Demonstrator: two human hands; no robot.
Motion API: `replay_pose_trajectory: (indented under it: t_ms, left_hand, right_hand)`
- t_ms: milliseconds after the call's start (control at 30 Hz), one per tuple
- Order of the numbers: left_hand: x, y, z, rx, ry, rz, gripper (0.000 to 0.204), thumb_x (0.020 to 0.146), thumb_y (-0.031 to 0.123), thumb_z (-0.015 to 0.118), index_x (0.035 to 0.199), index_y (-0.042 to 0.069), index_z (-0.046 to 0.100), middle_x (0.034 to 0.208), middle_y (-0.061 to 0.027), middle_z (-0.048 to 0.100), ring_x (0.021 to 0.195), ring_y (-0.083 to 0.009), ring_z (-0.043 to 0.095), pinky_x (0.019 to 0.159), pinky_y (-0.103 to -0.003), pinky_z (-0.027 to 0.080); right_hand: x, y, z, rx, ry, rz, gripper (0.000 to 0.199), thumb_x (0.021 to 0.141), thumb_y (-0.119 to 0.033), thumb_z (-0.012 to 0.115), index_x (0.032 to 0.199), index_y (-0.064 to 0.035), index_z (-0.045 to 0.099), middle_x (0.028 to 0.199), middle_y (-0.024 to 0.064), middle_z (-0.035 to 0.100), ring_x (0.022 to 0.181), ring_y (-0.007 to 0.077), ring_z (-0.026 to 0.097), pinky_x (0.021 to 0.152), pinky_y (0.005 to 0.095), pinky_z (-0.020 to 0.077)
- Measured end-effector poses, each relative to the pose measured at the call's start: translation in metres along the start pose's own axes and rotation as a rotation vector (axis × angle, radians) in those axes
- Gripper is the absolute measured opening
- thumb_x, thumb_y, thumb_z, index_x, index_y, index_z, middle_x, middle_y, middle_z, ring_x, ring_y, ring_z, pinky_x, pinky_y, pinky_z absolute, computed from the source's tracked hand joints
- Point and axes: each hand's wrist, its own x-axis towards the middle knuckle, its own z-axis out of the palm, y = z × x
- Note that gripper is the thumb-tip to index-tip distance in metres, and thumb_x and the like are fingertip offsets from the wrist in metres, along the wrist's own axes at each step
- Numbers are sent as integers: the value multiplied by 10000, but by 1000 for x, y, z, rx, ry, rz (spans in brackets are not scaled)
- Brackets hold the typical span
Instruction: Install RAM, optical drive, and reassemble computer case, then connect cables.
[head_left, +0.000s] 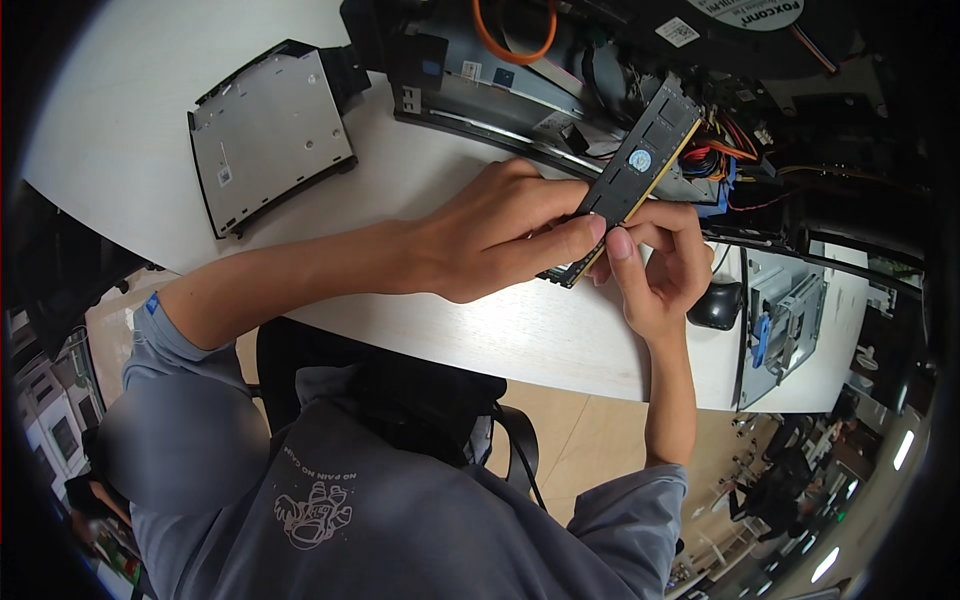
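Both left hand (480, 242) and right hand (668, 275) pinching memory module (621, 188) with round blue sticker (640, 160); shirt (420, 510) lettered.

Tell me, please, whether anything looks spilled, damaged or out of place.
Perhaps the looped orange cable: it arches loosely over the open black metal computer case rather than lying flat. Nothing looks spilled, and the long black memory module seems unbroken.

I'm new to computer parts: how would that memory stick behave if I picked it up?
The memory stick looks stiff, being a straight, flat board. It's probably light: the left hand and right hand pinch it near one end. Its exposed chips and gold edge may be fragile.
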Motion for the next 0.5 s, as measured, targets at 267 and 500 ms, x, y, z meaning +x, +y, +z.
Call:
replay_pose_trajectory:
  t_ms: [267,500]
  left_hand:
    - [0,1,-1,-38,-10,-18,287,1041,206,502,928,-8,654,610,-77,616,485,-157,585,483,-315,446]
    - [0,3,2,-156,9,-157,311,1041,225,500,912,-15,650,595,-63,598,453,-133,558,447,-296,430]
  right_hand:
    - [0,-1,1,22,0,-4,143,908,36,710,997,33,597,651,82,711,594,89,671,594,208,467]
    - [-1,1,2,-5,17,-4,143,908,36,709,995,29,595,650,77,710,591,92,671,585,209,467]
